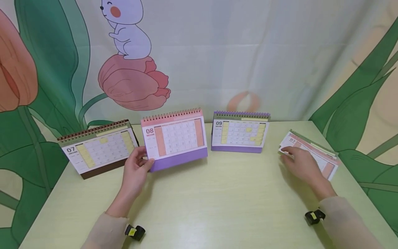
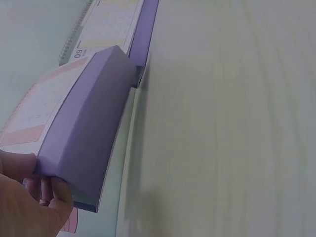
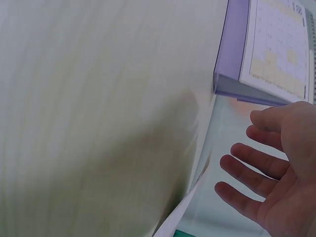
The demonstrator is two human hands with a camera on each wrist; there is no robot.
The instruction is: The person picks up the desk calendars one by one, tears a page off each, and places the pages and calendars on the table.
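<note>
My left hand [image 1: 135, 171] grips the lower left corner of a purple-based desk calendar [image 1: 178, 138] showing a pink 08 page. In the left wrist view, the thumb lies on the front of its purple base [image 2: 84, 118], with fingers curled beneath. The calendar's underside shows as it tilts. At the right, my right hand [image 1: 303, 164] is over a stack of loose calendar pages [image 1: 330, 166] with a pink 07 sheet on top. The right wrist view shows the right hand's fingers [image 3: 249, 173] spread and relaxed, nothing between them.
A brown-based calendar [image 1: 102, 148] on 07 stands at the left. Another purple-based calendar [image 1: 240, 133], on 09, stands between the held one and the loose pages. Behind the pale table [image 1: 224, 207] hangs a printed curtain [image 1: 199, 62].
</note>
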